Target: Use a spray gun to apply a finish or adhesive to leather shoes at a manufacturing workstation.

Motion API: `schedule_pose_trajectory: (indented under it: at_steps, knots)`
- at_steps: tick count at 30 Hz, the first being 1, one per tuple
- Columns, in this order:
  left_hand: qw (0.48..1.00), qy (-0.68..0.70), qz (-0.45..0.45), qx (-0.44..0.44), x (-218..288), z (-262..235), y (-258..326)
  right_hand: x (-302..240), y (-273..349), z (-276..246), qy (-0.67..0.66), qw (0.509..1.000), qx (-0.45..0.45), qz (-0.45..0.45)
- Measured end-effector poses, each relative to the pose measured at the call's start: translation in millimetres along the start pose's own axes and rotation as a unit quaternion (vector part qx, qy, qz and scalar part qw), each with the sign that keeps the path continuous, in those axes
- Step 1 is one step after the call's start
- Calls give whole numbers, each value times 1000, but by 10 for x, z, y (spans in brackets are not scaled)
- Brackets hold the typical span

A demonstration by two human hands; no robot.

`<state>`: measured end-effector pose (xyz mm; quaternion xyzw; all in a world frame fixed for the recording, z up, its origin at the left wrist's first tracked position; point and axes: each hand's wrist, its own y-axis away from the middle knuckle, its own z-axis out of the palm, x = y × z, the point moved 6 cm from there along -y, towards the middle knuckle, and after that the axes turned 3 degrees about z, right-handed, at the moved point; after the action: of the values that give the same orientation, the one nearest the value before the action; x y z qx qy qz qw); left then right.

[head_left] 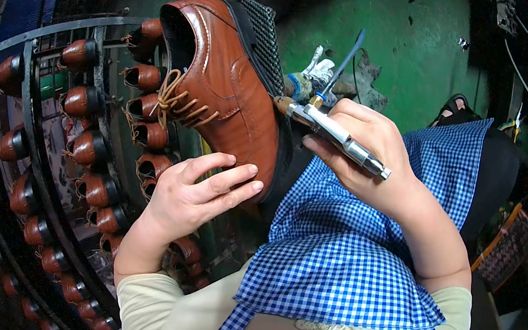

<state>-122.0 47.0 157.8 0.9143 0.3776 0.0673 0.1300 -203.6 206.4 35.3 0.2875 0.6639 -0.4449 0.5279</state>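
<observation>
A brown leather lace-up shoe [239, 102] with a black sole [253, 35] is tilted in front of me, toe toward me. My left hand [188, 187] grips it by the toe, fingers stretched across the leather; the far side of the grip is hidden. My right hand [374, 148] is closed round a small silver spray gun [344, 140]. A brass fitting and a blue hose [350, 58] join the gun near its front. Its tip is close to the sole's edge on the right; whether they touch I cannot tell.
On the left, a metal rack [30, 93] carries several rows of similar brown shoes [90, 148]. A stained whitish glove or rag [320, 70] lies beyond the gun. A blue checked apron [343, 274] covers my lap. The floor [426, 59] is green; a woven basket-like item [510, 245] stands at right.
</observation>
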Motion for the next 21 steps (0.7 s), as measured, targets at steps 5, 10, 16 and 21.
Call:
schedule_pose_trajectory:
  at_steps: [5, 10, 16, 21]
  knots:
    - [1000, 0, 0, -9, 9, -27, -43, 1, 85, 7, 27, 999, -4, 22]
    - [1000, 2, 3, -9, 19, -47, -96, -40, 169, -15, 31, 999, -7, 30]
    - [1000, -11, 4, -6, 33, -60, -149, -83, 239, -29, 42, 999, -7, 22]
    - [1000, -10, 0, -1, 33, -69, -196, -122, 297, -55, 49, 998, -20, 21]
